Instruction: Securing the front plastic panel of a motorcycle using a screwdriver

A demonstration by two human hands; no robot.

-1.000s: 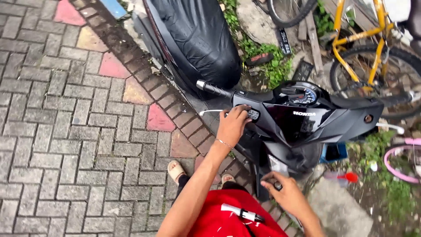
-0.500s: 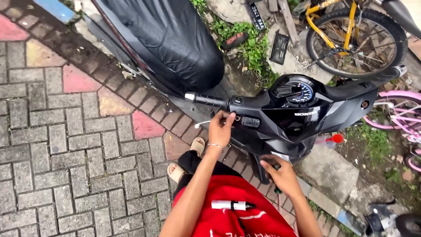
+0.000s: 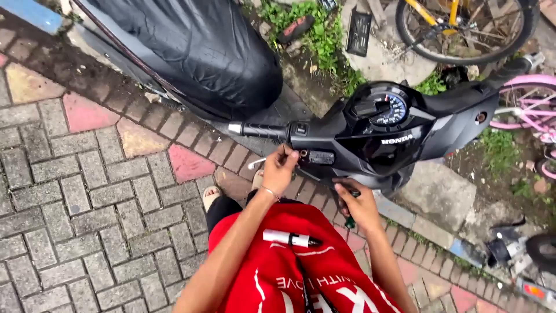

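Note:
A black scooter (image 3: 370, 133) stands in front of me, its handlebar and round speedometer (image 3: 389, 109) facing up. My left hand (image 3: 280, 169) reaches up to the switch housing (image 3: 315, 155) under the left grip (image 3: 258, 130), fingertips pinched against it. My right hand (image 3: 359, 204) is closed on a screwdriver with a green handle (image 3: 350, 221), held under the front cover. A white marker with a black cap (image 3: 288, 238) lies clipped on my red shirt (image 3: 295, 266).
The scooter's black seat (image 3: 197, 46) fills the upper left. A yellow bicycle (image 3: 463, 29) and a pink bicycle (image 3: 527, 110) stand at the right. Brick paving (image 3: 87, 191) lies to the left, weeds and dirt behind the scooter.
The view has moved closer to the handlebar. My left hand stays at the switch housing, and my right hand has risen slightly under the front cover.

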